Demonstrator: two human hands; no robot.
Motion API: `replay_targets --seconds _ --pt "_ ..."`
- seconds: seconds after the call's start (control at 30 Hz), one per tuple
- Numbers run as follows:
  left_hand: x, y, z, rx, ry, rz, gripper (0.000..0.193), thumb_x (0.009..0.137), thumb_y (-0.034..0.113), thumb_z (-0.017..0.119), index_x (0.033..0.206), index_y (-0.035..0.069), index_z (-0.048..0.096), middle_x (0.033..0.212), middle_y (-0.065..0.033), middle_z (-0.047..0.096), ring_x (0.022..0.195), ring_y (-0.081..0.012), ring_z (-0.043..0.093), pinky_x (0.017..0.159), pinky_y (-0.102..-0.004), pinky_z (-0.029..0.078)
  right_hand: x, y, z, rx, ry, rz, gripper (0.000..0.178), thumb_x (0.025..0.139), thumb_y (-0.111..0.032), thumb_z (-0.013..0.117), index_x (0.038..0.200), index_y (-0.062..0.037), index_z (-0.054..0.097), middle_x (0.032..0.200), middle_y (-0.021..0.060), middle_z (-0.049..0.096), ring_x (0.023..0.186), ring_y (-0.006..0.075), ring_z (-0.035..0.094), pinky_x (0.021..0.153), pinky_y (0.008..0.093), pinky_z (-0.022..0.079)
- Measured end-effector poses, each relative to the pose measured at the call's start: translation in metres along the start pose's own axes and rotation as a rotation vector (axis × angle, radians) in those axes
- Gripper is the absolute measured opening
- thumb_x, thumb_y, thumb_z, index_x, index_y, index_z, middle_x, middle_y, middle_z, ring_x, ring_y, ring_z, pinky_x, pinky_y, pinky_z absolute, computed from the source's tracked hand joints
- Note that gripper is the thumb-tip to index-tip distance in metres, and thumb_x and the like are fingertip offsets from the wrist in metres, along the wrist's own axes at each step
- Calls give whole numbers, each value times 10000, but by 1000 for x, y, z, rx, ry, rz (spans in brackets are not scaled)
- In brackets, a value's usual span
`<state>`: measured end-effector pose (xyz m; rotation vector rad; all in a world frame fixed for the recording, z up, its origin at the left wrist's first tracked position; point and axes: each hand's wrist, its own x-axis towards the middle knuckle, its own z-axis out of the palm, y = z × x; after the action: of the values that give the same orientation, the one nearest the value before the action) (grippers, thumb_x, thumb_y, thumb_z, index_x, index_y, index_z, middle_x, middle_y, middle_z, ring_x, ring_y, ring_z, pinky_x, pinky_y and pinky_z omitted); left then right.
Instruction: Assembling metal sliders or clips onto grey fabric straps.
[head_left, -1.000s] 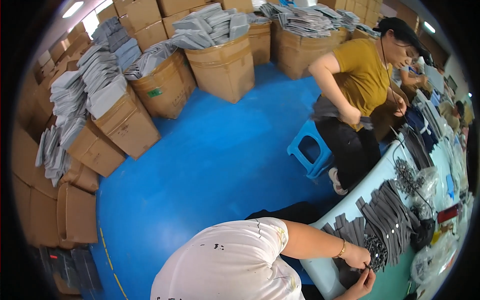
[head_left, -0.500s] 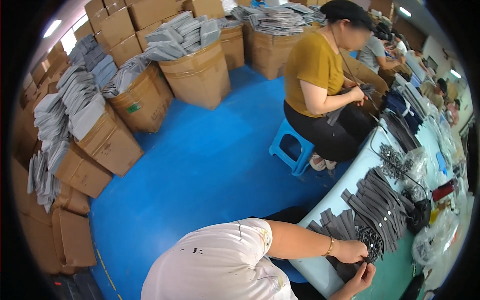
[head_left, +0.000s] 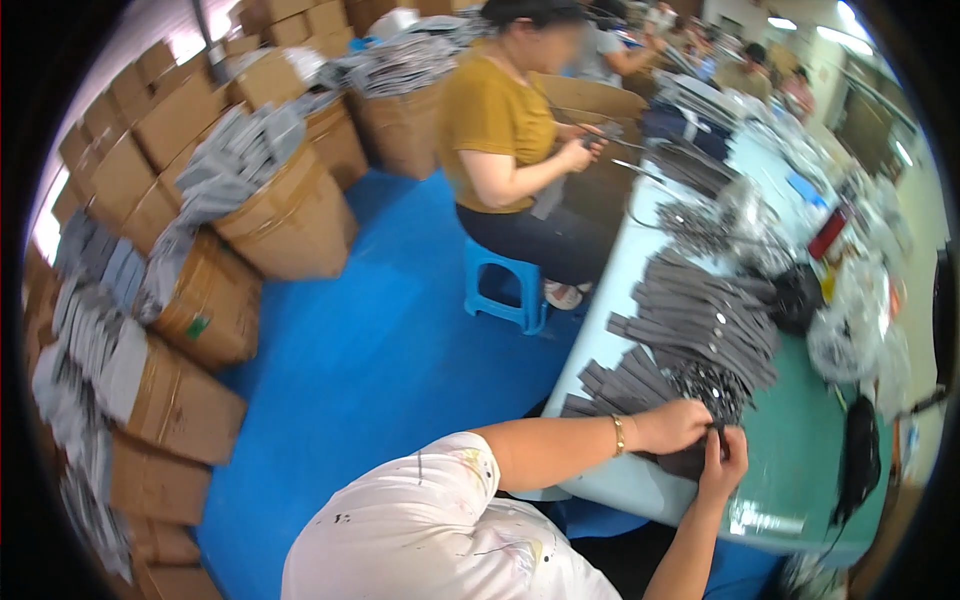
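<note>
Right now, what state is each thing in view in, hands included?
Left hand: fingers pinched at a small dark piece
Right hand: fingertips pinched at the same piece
Grey strips: laid overlapping in rows
Dark tangle: heaped
Blue stool: upright, occupied
Cardboard boxes: several open, filled above the rim
Clear plastic bags: crumpled

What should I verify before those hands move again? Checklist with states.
1. Bare left hand with gold-coloured bracelet and bare right hand meeting at a small dark piece: ok.
2. Piece's alignment: cannot tell, fingers cover most of it.
3. Heap of small, dark, shiny parts beside the hands: ok.
4. Dark grey fabric strips squared up: not ok, fanned out, ends uneven.
5. Co-worker in mustard-yellow shirt clear of these hands: ok, seated apart on a blue plastic stool.
</note>
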<state>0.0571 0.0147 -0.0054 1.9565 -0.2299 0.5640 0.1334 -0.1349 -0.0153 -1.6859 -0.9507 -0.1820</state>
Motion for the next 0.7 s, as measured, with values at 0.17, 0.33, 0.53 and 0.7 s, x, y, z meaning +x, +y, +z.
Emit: replay_targets --seconds 0.17,0.33,0.53,0.7 --pt "5 13 -28 -106 -95 -188 207 876 177 553 976 5 611 791 -94 600 722 -142 558 659 -300 460 18 -22 16 319 99 140 79 773 -21 616 847 7 624 815 77 589 788 169 564 711 262 442" --pt "8 3 -21 -201 -11 -295 151 860 115 573 938 -14 590 820 -86 616 722 -143 569 656 -277 453 22 -4 8 319 100 86 62 780 -69 657 814 -23 632 775 24 567 660 71 504 562 196 394" --pt "11 13 -5 -266 -45 -291 182 859 157 621 864 -13 556 741 7 574 671 -47 516 594 -181 399 11 -9 -6 284 80 51 34 780 -86 665 790 -57 649 760 -13 491 657 46 454 551 190 368" --pt "4 32 -16 -511 -305 -493 130 870 156 600 863 28 580 684 44 505 586 -35 486 538 -197 427 15 -7 -22 487 433 187 85 794 -118 660 777 -38 636 718 -38 484 639 42 440 534 180 343"
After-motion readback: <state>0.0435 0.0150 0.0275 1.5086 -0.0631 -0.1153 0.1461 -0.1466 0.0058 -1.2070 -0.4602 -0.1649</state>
